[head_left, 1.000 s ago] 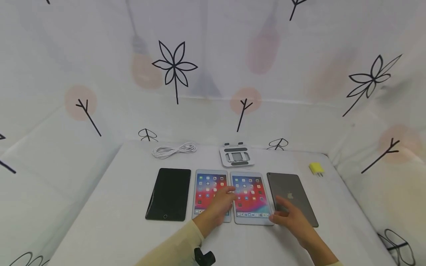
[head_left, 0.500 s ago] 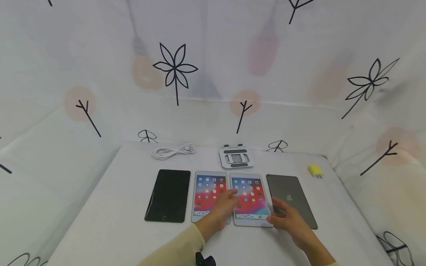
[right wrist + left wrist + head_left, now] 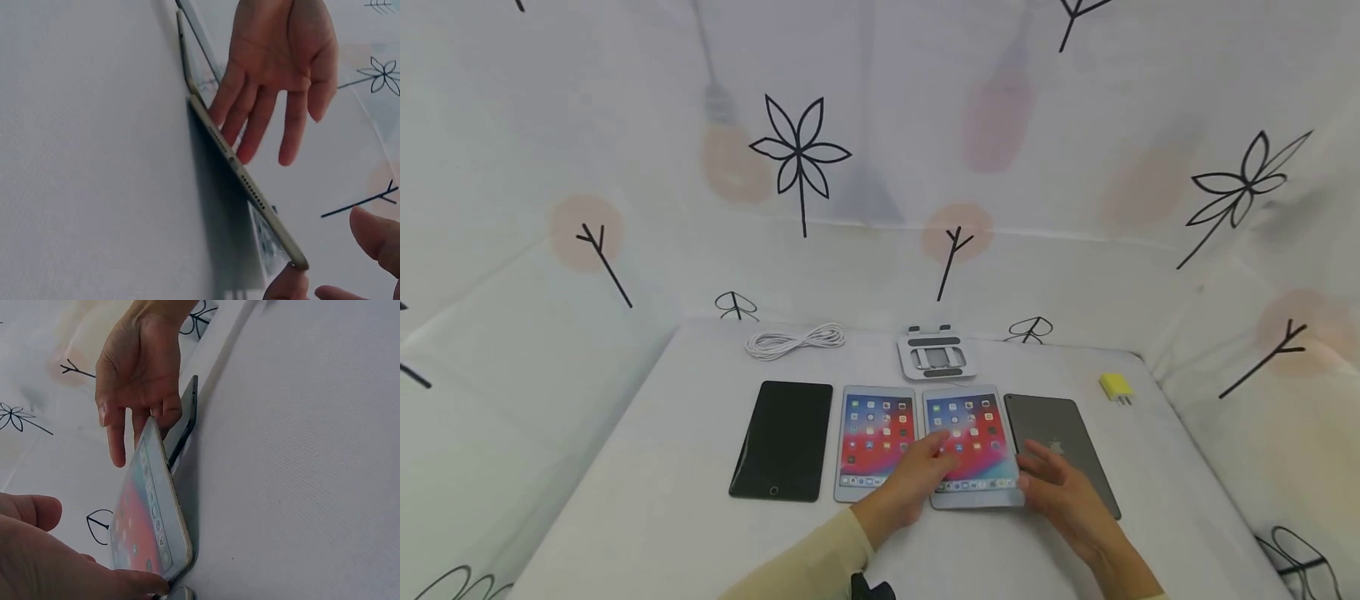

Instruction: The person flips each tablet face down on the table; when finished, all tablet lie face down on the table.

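Note:
A white-bezel tablet with a lit home screen tilts, its right edge raised off the table. Bent lower fingers of my right hand hook under that edge at the near corner; its thumb stands apart. My left hand reaches over the tablet's left side, fingers mostly straight, and in the left wrist view a finger touches the near left corner. A second lit white tablet lies flat alongside, its lower right partly hidden by the left hand. A dark grey tablet, back up, lies beside the right hand.
A black tablet with a dark screen lies at the left of the row. Behind are a coiled white cable and a silver folding stand. A yellow charger plug is at the right.
The right edge of the inner right tablet has risen from the table with the right hand. The left hand has shifted a little to the right over that tablet.

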### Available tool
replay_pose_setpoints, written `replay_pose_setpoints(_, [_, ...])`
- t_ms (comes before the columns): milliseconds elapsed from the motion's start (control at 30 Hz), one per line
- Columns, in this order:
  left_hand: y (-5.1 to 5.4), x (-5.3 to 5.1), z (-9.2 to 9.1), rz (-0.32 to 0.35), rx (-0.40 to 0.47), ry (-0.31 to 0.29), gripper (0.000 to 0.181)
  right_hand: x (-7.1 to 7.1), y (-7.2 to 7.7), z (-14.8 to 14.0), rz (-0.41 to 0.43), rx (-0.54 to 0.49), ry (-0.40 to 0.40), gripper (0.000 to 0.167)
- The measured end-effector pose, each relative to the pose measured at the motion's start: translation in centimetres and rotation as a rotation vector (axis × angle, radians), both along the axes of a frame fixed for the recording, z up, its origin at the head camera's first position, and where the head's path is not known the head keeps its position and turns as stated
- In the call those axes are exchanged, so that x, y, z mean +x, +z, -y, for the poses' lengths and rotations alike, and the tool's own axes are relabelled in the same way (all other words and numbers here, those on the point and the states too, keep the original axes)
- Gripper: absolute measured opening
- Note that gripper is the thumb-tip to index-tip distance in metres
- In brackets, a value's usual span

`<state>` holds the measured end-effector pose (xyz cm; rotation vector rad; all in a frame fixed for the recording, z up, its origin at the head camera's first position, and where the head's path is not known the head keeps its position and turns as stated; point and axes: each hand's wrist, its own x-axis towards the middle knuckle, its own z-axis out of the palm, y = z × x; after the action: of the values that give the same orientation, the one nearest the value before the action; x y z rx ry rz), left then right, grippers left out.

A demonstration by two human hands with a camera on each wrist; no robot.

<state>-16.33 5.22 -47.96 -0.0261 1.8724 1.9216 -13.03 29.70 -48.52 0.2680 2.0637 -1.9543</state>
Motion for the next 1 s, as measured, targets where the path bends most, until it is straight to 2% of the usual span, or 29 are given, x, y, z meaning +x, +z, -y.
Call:
replay_pose_setpoints(100, [0.2, 0.0, -0.3, 0.001, -0.01, 0.0, 0.057, 0.1, -0.1, 0.3, -0.012, -0.094, -0.032, 0.081])
replay_pose_setpoints(200, [0.4, 0.1, -0.5, 0.012, -0.005, -0.002, 0.057, 0.4, -0.3, 0.6, -0.052, -0.212, -0.028, 0.077])
replay_pose_setpoints(367, [0.6, 0.1, -1.0, 0.019, 0.01, 0.015, 0.058, 0.6, -0.6, 1.5, -0.157, -0.35, 0.09, 0.074])
replay_pose_setpoints(500, [0.7, 0.3, -1.3, 0.003, 0.001, 0.036, 0.058, 0.4, -0.7, 2.8, -0.16, -0.335, 0.171, 0.082])
replay_pose_setpoints(600, [0.8, 0.3, -1.4, -0.022, 0.011, 0.04, 0.062, 0.4, -0.6, 3.9, -0.121, -0.317, 0.186, 0.092])
replay_pose_setpoints(767, [0.9, 0.3, -1.4, -0.041, 0.046, 0.05, 0.068, 0.7, -0.5, 5.7, -0.054, -0.35, 0.2, 0.104])
replay_pose_setpoints(900, [0.9, 0.4, -1.5, -0.041, 0.082, 0.056, 0.071, 0.7, -0.4, 6.8, -0.073, -0.338, 0.23, 0.107])
replay_pose_setpoints(1000, [0.9, 0.4, -1.5, -0.026, 0.141, 0.064, 0.07, 0.7, -0.3, 7.4, -0.084, -0.271, 0.235, 0.107])
